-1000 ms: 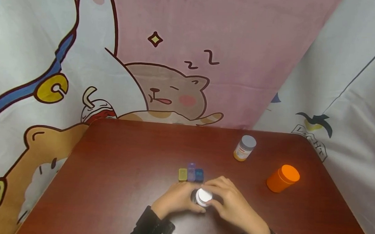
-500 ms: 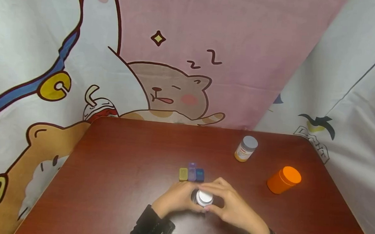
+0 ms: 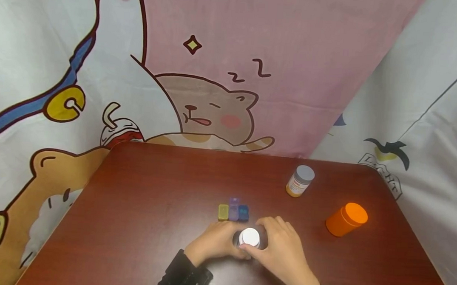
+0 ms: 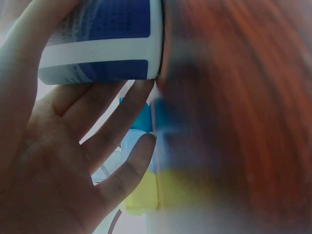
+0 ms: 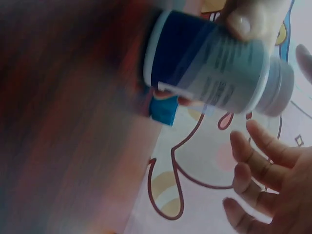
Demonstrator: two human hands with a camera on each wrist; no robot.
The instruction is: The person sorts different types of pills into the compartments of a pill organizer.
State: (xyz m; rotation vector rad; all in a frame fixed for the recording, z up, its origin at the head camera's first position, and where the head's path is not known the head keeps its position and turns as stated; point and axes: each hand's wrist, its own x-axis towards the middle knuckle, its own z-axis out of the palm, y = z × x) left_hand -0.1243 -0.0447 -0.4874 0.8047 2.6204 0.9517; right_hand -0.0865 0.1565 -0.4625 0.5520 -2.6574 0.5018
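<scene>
The left grip point(image 3: 216, 243) holds the bottle point(image 3: 249, 238) at lower centre; the right grip point(image 3: 281, 251) has shifted over its white cap point(image 3: 249, 236), fingers curled around it, as if turning it

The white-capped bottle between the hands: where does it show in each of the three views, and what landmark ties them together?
Head: white-capped bottle low centre, between both hands, cap toward the camera.
Left wrist: top left, its blue-and-white label above the fingers.
Right wrist: upper centre to right, lying across the frame, a fingertip on it.
Shared landmark: the blue pill-box compartment just beyond the bottle.
</scene>
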